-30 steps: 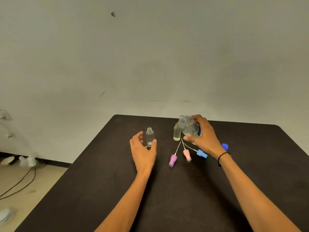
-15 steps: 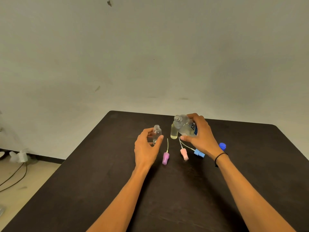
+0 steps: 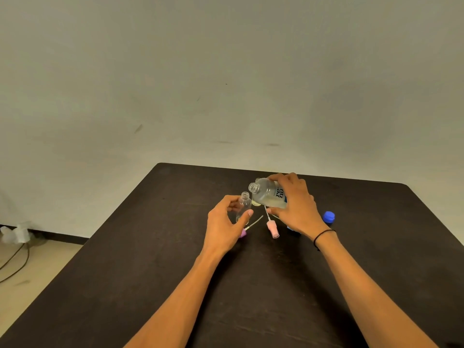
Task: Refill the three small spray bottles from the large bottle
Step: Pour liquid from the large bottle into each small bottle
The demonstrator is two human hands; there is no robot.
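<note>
- My left hand (image 3: pixel 224 226) now grips the small clear plastic spray bottle (image 3: pixel 243 206), thumb on the near side and fingers curled round the far side; a second ago that hand was only cupped beside it, not yet holding.
- The bottle stands upright on the dark brown table (image 3: pixel 150 272) with its threaded neck open, and it looks empty or nearly so (hard to be sure through clear plastic).
- My right hand (image 3: pixel 295 205) holds the large clear bottle with the blue-lettered label (image 3: pixel 267 194), tipped well over so its open mouth sits just above and beside the small bottle's neck; earlier it was more upright and further off.
- I judge the pour is about to start; no stream is visible yet.
- A second small bottle holding yellowish liquid (image 3: pixel 256 202) stands just behind the large one, mostly hidden; it seems already filled.
- The pink spray head with its dip tube (image 3: pixel 272 228) lies on the table between my hands, and the purple spray head (image 3: pixel 243 233) now peeks from under my left thumb.
- The round blue cap (image 3: pixel 328 216) rests to the right of my wrist.
- The third small bottle is not in view.
</note>
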